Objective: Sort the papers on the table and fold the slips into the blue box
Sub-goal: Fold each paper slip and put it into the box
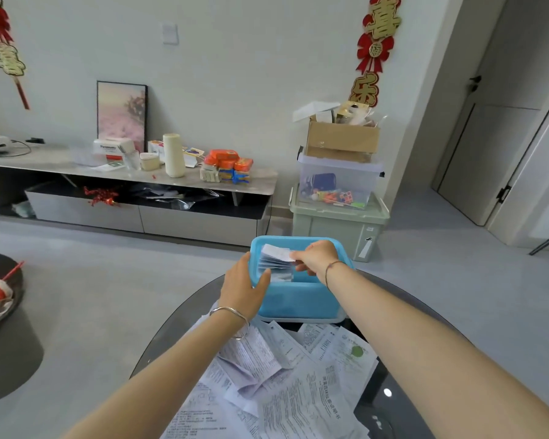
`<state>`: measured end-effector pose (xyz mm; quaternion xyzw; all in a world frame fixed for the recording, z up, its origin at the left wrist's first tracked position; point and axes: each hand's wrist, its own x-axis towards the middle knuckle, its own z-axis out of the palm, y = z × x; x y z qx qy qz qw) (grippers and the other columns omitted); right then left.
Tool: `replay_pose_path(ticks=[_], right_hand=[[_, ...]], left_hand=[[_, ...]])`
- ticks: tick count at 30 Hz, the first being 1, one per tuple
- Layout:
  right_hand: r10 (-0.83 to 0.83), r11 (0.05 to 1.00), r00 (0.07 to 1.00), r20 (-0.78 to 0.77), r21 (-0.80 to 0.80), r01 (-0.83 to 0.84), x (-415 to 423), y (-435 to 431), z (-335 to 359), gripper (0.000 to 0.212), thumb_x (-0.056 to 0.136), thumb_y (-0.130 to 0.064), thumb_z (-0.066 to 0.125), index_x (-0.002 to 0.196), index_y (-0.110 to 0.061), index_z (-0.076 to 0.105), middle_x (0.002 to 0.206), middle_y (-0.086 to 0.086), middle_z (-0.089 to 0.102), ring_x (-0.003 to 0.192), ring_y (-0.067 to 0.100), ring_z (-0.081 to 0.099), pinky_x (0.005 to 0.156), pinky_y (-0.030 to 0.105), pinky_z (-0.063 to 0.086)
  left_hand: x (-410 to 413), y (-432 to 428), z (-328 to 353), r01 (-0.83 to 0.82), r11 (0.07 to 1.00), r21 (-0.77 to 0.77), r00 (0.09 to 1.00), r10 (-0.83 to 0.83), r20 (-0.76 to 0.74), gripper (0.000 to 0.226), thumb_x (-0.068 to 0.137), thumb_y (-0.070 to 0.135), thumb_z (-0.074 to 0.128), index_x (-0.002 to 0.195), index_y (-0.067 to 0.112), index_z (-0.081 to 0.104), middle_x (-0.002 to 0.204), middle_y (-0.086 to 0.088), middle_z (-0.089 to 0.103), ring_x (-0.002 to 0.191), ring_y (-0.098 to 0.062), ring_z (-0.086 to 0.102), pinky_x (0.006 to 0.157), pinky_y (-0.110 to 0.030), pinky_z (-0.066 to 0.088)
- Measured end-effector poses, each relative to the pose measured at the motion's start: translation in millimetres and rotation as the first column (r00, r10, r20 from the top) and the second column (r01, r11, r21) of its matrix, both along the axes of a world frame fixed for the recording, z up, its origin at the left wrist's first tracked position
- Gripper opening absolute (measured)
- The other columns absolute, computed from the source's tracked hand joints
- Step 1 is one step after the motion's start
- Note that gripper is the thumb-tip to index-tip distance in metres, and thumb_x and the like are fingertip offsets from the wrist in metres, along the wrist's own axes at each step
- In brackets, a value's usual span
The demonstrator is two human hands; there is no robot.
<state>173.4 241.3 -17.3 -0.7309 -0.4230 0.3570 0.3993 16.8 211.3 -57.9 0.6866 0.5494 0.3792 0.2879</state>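
Note:
The blue box (293, 299) stands at the far edge of the dark glass table (390, 403). Several folded slips (271, 264) stand upright inside it. My right hand (317, 258) reaches over the box and pinches a white folded slip (278, 251) just above the others. My left hand (244, 288) rests on the box's left rim, thumb outside and fingers laid straight against the slips inside. A heap of printed papers (286, 384) covers the table in front of the box, under both forearms.
Past the table is grey floor, then a low TV cabinet (140, 198) with boxes and a cream cylinder (174, 155). Stacked storage bins (339, 217) topped by a cardboard box (343, 137) stand right behind the blue box. A dark round stool (4, 327) is at the left.

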Motion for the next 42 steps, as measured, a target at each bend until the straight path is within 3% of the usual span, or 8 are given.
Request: replay_pose_path(ticks=[4,11,15,20,24,31,37,42], right_hand=[[0.112,0.993,0.964,0.24,-0.008,-0.114,-4,1,-1,0.032,0.082,-0.016,0.07,0.061,-0.015,0.046,0.08,0.008,0.069,0.065,0.018,0.061,0.049,0.02,0.037],[0.249,0.966,0.897,0.365,-0.028,-0.256,13,-6,7,0.031,0.076,-0.021,0.079,0.07,-0.018,0.049,0.072,-0.003,0.054,0.074,0.018,0.054,0.071,0.029,0.045],[0.24,0.945,0.897,0.372,0.123,-0.303,22,-21,16,0.023,0.077,-0.015,0.078,0.073,-0.02,0.055,0.078,-0.004,0.059,0.076,0.014,0.055,0.065,0.022,0.044],[0.154,0.891,0.914,0.375,0.347,-0.292,35,-76,17,0.014,0.08,-0.015,0.074,0.078,-0.02,0.061,0.085,-0.008,0.064,0.074,0.008,0.056,0.065,0.017,0.045],[0.075,0.897,0.938,0.34,0.388,-0.213,51,-125,-11,0.01,0.08,-0.016,0.073,0.079,-0.021,0.065,0.085,-0.004,0.067,0.077,0.009,0.057,0.07,0.02,0.046],[0.153,0.968,0.973,0.174,0.169,-0.183,55,-194,-72,0.008,0.082,-0.013,0.073,0.082,-0.018,0.066,0.091,-0.01,0.067,0.068,0.007,0.053,0.067,0.013,0.042],[0.06,0.986,0.998,-0.021,0.159,-0.056,59,-224,-62,0.024,0.084,-0.025,0.072,0.104,-0.017,0.063,0.099,-0.002,0.065,0.069,0.01,0.053,0.06,0.006,0.043],[0.117,0.991,0.971,-0.21,0.088,-0.1,72,-257,-46,0.016,0.091,-0.02,0.063,0.103,-0.013,0.07,0.082,-0.002,0.073,0.062,0.008,0.057,0.049,0.017,0.037]], left_hand=[[-1,1,-1,0.001,1.0,0.012,1.0,-0.001,0.019,0.046,0.095,0.03,0.053,0.135,0.009,0.043,0.122,-0.007,0.054,0.11,-0.023,0.052,0.098,-0.041,0.047],[-1,-1,-2,0.01,0.999,0.054,1.0,-0.009,-0.014,0.053,0.093,0.032,0.056,0.139,0.012,0.038,0.13,-0.005,0.05,0.121,-0.023,0.045,0.103,-0.036,0.04],[3,-8,-2,0.062,0.974,0.219,0.991,-0.034,-0.127,0.064,0.09,0.036,0.062,0.141,0.007,0.036,0.147,-0.008,0.038,0.136,-0.025,0.031,0.112,-0.031,0.024],[19,-33,4,0.278,0.865,0.418,0.95,-0.184,-0.251,0.048,0.084,0.038,0.068,0.126,0.016,0.057,0.14,-0.003,0.048,0.133,-0.022,0.038,0.113,-0.035,0.028],[31,-64,1,0.41,0.865,0.289,0.879,-0.291,-0.377,0.036,0.085,0.043,0.065,0.116,0.024,0.064,0.126,0.005,0.057,0.122,-0.014,0.044,0.105,-0.028,0.033],[25,-95,-13,0.382,0.923,-0.046,0.667,-0.31,-0.678,0.029,0.089,0.046,0.06,0.111,0.027,0.067,0.121,0.004,0.059,0.118,-0.016,0.044,0.101,-0.028,0.034],[36,-111,4,0.323,0.937,-0.132,0.923,-0.343,-0.176,0.018,0.085,0.033,0.07,0.088,0.016,0.075,0.088,0.006,0.07,0.085,-0.011,0.063,0.086,-0.025,0.051],[57,-138,27,0.367,0.851,-0.377,0.921,-0.276,0.274,0.021,0.089,0.028,0.066,0.095,0.009,0.072,0.093,-0.001,0.071,0.081,-0.012,0.067,0.067,-0.017,0.052]])
